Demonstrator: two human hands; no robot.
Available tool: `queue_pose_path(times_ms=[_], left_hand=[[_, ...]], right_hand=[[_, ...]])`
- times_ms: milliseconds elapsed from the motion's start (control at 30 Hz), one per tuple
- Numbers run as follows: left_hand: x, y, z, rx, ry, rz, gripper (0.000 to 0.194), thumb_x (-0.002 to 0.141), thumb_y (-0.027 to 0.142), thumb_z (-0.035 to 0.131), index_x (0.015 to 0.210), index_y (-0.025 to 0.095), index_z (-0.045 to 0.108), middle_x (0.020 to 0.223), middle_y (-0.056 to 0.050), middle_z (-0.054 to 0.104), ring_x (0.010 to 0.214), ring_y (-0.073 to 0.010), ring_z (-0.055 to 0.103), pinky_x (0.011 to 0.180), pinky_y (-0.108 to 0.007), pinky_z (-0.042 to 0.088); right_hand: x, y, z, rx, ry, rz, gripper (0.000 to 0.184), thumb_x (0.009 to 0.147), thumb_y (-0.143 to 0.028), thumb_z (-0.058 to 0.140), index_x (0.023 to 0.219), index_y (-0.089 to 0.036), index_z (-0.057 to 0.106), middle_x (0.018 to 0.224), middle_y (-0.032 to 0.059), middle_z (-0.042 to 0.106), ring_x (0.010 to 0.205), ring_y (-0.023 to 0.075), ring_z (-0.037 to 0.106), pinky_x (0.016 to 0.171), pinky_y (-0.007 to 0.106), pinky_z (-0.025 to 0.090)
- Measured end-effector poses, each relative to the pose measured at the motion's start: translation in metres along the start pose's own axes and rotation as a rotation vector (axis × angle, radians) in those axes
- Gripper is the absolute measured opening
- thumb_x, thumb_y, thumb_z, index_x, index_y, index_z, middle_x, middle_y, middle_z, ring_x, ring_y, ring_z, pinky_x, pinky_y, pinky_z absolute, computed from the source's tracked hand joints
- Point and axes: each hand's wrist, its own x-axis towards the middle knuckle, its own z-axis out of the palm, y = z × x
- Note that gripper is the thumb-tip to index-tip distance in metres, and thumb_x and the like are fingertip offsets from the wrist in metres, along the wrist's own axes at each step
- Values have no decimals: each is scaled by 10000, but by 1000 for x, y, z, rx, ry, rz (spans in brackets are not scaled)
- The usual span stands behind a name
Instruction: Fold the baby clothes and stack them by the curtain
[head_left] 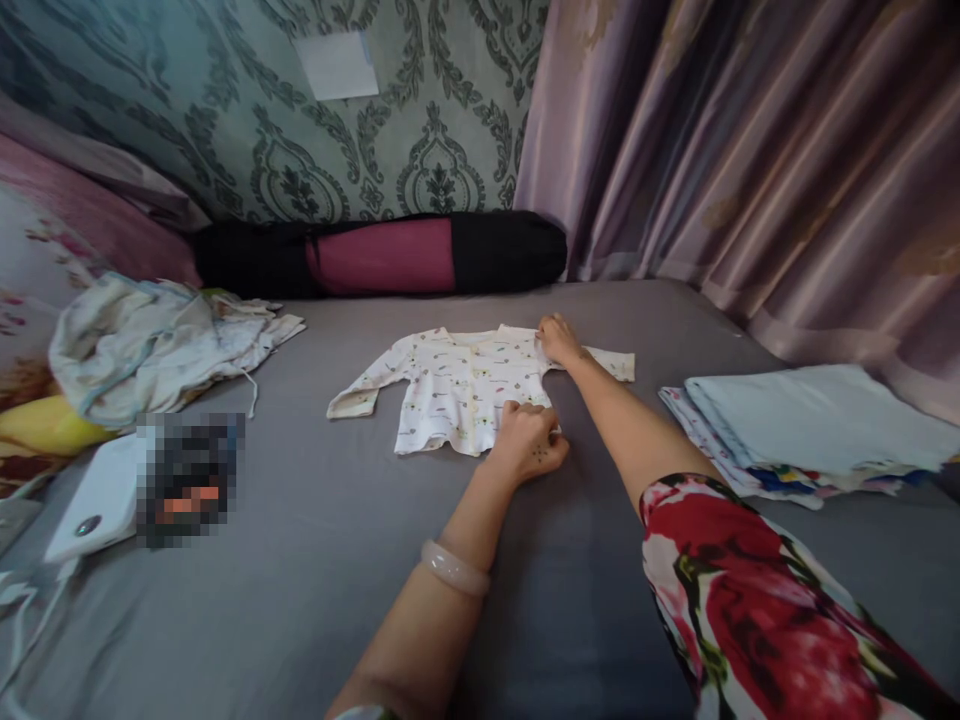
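A small white baby shirt with a tiny print and a button front lies spread flat on the grey bedsheet. Its neckline faces away from me and both sleeves reach out sideways. My left hand, with a pale bangle on the wrist, is closed on the shirt's lower right corner. Farther up, my right hand pinches the shirt at the right shoulder, where the sleeve begins. The fingertips of both hands are partly hidden by the hands themselves.
A stack of folded clothes lies at the right. Rumpled baby clothes are heaped at the left, near a white power bank with cables and a blurred-out object. A black and maroon long bag rests along the wall; curtains hang at the right.
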Motion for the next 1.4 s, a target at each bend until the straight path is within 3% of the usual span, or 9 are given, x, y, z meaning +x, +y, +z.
queue_pose_path(times_ms=[167,333,467,567,933,1067,1133,1267,1400], left_hand=[[0,-2,-2,-42,-15,2,105,783,266,516,801,208,602,900,-45,688,889,-207,621,857,-362,379],[1,-3,-1,-40,13,-82,130,810,257,492,883,215,590,891,-43,700,881,-217,639,869,-366,394],[2,-3,-2,-38,10,-132,150,833,255,465,913,210,584,861,-51,706,852,-224,656,859,-365,411],[2,-2,-4,-43,18,-135,153,828,253,468,908,205,589,866,-57,708,856,-231,661,863,-366,417],[-3,-6,-6,-158,-6,-27,132,807,295,536,789,208,634,832,-11,705,831,-187,640,887,-342,390],[-2,-5,-5,-143,-15,-8,353,916,421,442,712,200,628,832,-37,696,851,-192,625,886,-347,382],[-2,-5,-5,-117,31,-39,325,942,383,412,792,206,640,911,-48,691,924,-198,610,880,-342,384],[-3,-9,-4,-78,101,-68,214,928,293,450,1054,232,612,1165,-55,632,1119,-206,533,940,-348,363],[-5,-12,1,-86,43,-14,275,919,298,474,1173,242,564,1288,-54,574,1216,-206,482,1001,-367,335]], right_hand=[[-7,3,7,53,27,-11,329,968,-221,342,1129,-134,615,1180,171,583,1062,248,561,900,336,419],[-18,17,-8,194,43,-92,324,895,-163,446,1190,-155,579,1197,134,578,1058,221,554,924,303,410],[-50,28,-21,268,-41,-353,333,737,-42,486,1013,-162,628,1056,76,601,935,177,568,866,260,428],[-72,31,-25,231,-54,-538,339,678,-24,491,948,-172,633,1004,61,603,969,191,537,895,277,403],[-81,27,-23,-132,71,-588,297,902,-107,383,997,-181,655,1060,116,603,980,237,487,827,323,377],[-82,22,-25,-67,48,-509,298,875,-85,404,945,-181,677,1035,97,626,984,223,518,861,312,392],[-80,24,-28,12,43,-401,303,860,-80,414,940,-193,684,1041,76,640,1000,208,540,887,298,400],[-74,43,-33,74,56,-21,364,873,-94,386,1103,-179,656,1116,103,648,1062,233,572,932,348,420],[-73,74,-35,-6,-3,369,365,895,-192,431,1189,-80,617,1171,240,608,1149,353,543,920,469,440]])
